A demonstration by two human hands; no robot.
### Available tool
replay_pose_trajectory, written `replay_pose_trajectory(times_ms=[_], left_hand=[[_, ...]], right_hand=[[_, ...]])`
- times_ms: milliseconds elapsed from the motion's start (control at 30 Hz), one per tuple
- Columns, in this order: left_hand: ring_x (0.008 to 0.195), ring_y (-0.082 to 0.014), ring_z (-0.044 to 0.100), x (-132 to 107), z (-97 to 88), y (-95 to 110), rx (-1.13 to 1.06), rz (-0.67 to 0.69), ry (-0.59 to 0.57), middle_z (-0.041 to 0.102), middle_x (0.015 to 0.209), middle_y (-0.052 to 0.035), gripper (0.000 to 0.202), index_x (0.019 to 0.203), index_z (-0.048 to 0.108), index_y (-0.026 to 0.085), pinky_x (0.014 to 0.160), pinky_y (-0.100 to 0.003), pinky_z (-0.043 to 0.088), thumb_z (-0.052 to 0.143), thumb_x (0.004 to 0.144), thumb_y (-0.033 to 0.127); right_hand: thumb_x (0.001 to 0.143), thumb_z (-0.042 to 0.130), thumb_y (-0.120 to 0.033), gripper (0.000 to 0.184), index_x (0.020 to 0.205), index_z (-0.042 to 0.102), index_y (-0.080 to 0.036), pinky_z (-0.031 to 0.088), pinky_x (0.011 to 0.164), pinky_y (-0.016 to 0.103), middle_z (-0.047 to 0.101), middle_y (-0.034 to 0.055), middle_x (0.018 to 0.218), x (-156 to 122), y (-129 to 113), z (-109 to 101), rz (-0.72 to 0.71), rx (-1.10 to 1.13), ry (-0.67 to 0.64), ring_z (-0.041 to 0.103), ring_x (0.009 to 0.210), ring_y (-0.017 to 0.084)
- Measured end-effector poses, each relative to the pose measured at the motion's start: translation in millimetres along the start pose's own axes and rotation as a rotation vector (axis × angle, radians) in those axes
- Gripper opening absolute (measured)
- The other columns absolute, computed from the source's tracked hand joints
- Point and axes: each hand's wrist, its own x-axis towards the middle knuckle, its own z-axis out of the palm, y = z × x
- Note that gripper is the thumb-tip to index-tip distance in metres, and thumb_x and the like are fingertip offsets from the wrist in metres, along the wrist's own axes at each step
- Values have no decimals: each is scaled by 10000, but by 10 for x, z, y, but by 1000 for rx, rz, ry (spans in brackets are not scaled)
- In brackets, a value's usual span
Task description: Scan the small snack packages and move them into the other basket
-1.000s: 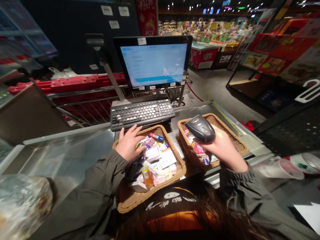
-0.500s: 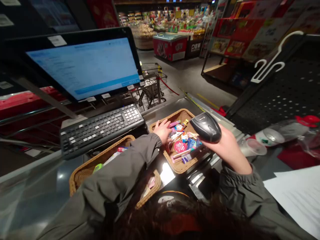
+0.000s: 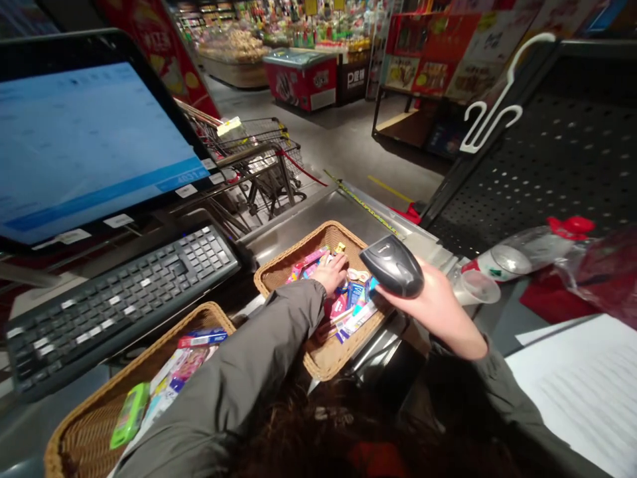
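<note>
My right hand (image 3: 438,309) is wrapped around a black handheld barcode scanner (image 3: 393,265), held over the right side of a wicker basket (image 3: 271,272). Small colourful packaged goods (image 3: 355,295) lie heaped in that basket. Reaching in from the left, my left hand (image 3: 331,273) rests on the heap with its fingers stretched out and slightly apart. Its fingertips touch the packets, and I see nothing gripped in it. A second wicker basket (image 3: 94,405), partly covered by my left sleeve, contains a bright green package (image 3: 130,415) and several other packets.
A black keyboard (image 3: 129,292) and a monitor (image 3: 94,146) stand on the left. Plastic cups (image 3: 478,287) and printed paper sheets (image 3: 582,392) lie to the right, below a white hook (image 3: 490,106) on a black perforated panel. Shopping carts (image 3: 263,166) stand beyond the counter.
My left hand has moved from the basket's left rim deeper into the goods. The scanner stays over the basket's right side. The view has shifted, bringing more of the second basket into sight.
</note>
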Motion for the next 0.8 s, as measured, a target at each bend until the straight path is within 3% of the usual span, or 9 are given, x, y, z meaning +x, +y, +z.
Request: replay_pose_trajectory(times_ms=[100,333,567,733,800], left_hand=[[1461,-371,283,72,69,-14,8,76,-13,360,1570,-187,754,1288,604,172,1204,-624,120,849,583,281],[1449,-322,333,226,102,-47,-56,36,-11,499,1490,-120,282,1019,747,177,1241,-559,75,645,787,301],[1445,-320,332,192,33,-189,-51,-115,59,538,1446,-137,261,995,759,181,1222,-611,66,519,900,217],[1431,-292,352,137,34,-167,-80,-77,76,536,1443,-110,303,1107,731,228,1216,-585,113,468,956,229],[1418,-298,370,122,52,-163,-108,-42,55,561,1417,-89,263,1060,752,259,1208,-584,126,518,941,258]], right_hand=[[826,711,-428,362,1121,670,-222,542,942,452,713,91,1146,16,65,-14,17,12,-19,669,1046,290],[807,736,-405,352,1102,680,-221,546,924,438,725,80,1124,74,169,-25,59,60,-20,686,1013,277],[802,746,-397,396,1142,665,-212,540,937,436,723,85,1128,82,209,-7,67,79,-8,685,1023,274],[805,749,-365,351,1115,680,-214,541,931,417,720,78,1145,78,178,-10,66,93,-14,679,1046,267],[802,751,-361,356,1118,681,-214,539,930,423,721,76,1145,73,175,-7,58,95,-8,681,1038,269]])
